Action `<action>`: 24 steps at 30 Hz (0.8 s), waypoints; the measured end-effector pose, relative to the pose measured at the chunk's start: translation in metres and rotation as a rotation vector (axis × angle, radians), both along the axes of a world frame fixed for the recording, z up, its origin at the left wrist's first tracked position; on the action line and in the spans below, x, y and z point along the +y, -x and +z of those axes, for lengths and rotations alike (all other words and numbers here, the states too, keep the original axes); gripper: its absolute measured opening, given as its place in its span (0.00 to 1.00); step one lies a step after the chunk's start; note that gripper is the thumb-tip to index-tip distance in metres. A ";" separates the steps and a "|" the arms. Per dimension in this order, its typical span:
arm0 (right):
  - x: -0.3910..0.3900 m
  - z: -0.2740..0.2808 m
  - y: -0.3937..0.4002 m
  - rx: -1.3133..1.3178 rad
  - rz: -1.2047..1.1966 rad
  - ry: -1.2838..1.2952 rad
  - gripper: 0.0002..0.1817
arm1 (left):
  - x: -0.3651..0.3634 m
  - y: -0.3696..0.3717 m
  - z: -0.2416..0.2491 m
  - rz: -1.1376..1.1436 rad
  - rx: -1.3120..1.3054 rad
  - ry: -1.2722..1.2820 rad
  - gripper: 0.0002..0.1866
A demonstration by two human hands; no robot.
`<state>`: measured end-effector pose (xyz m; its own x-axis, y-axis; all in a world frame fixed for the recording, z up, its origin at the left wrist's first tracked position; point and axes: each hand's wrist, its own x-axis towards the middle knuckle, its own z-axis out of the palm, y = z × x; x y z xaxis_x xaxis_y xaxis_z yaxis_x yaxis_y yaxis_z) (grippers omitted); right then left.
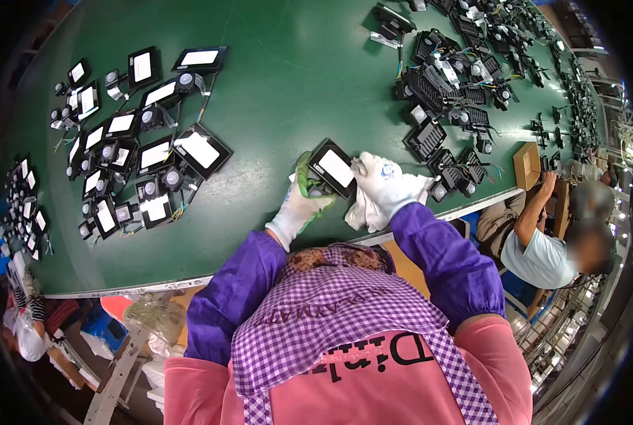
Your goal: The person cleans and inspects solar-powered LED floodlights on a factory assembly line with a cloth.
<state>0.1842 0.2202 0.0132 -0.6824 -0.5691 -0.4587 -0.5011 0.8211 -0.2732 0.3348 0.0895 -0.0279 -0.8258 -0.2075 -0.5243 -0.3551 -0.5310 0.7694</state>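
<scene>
A small black floodlight [331,167] with a white panel is tilted up in front of me, above the green table. My left hand [299,205], in a white glove with green on the palm and fingers, is closed around its left side. Part of a round sensor shows below the lamp, near my left fingers. My right hand [382,178], in a white glove, is closed on a white cloth [364,212] at the lamp's right edge. The cloth hangs below that hand and spreads to its right. My right fingertips are partly hidden by the glove's folds.
Several floodlights with sensors and loose wires [153,152] lie face up at the left. More black lamps [430,134] are piled at the right. A cardboard box [526,166] stands at the right table edge, beside a seated co-worker [543,251]. Another person's striped sleeve shows far left.
</scene>
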 end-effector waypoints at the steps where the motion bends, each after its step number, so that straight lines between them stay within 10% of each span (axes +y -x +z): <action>1: 0.001 -0.001 0.004 -0.017 -0.005 -0.010 0.15 | -0.001 0.001 0.004 0.001 -0.018 -0.020 0.39; 7: -0.059 0.001 0.019 -0.034 0.092 0.079 0.15 | -0.009 0.002 0.001 -0.109 -0.092 -0.044 0.41; 16: 0.063 -0.002 -0.060 0.030 -0.029 0.150 0.14 | -0.020 -0.001 0.002 0.010 0.027 -0.228 0.46; 21: 0.091 -0.007 -0.051 0.038 -0.406 0.112 0.17 | -0.110 -0.009 0.023 0.064 -0.203 0.091 0.42; 24: 0.093 -0.011 -0.058 0.018 -0.450 0.126 0.18 | -0.134 -0.003 0.037 0.054 -0.254 1.237 0.44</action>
